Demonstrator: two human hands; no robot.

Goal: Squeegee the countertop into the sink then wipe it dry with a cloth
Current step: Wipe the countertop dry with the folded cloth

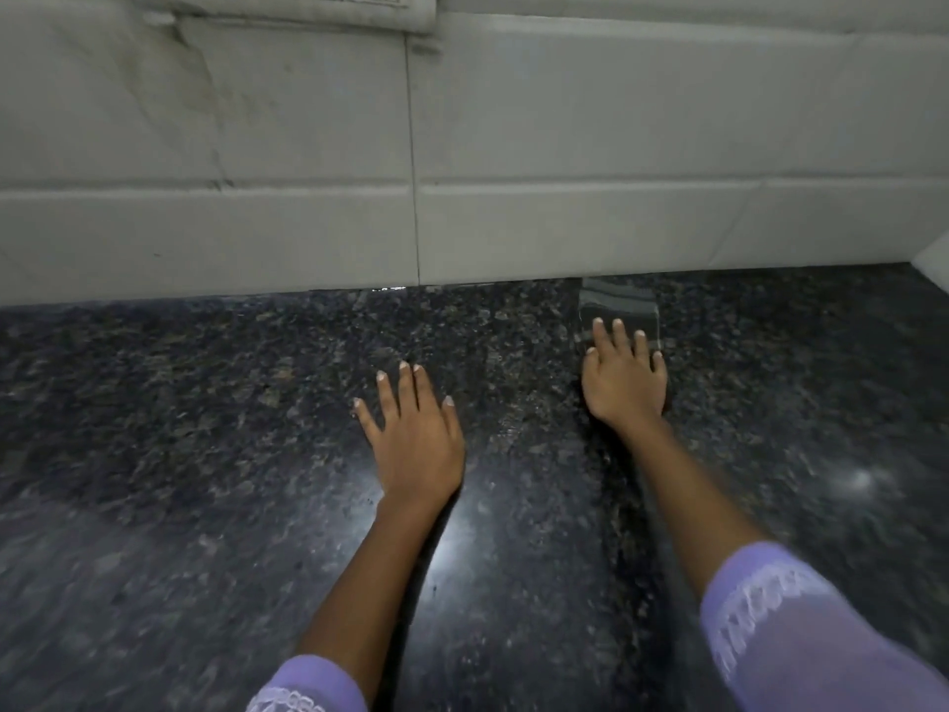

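The right hand (624, 375) presses flat, fingers straight and a little spread, on a small grey striped folded cloth (619, 310) lying near the white tiled wall (308, 161) at the back of the dark speckled granite countertop (205, 403). The left hand (413, 436) rests open, fingers splayed, bracing. Drying goes best with even pressure and overlapping strokes; the surface looks mostly dry, though blur obscures that. I count two hands, one cloth, no squeegee or sink in view.

There are two bare hands, the left hand (411, 439) and the right hand (624, 375), two lilac lace-trimmed sleeves (801, 624), one grey striped folded cloth (619, 303) and one dark speckled granite tabletop (205, 429).
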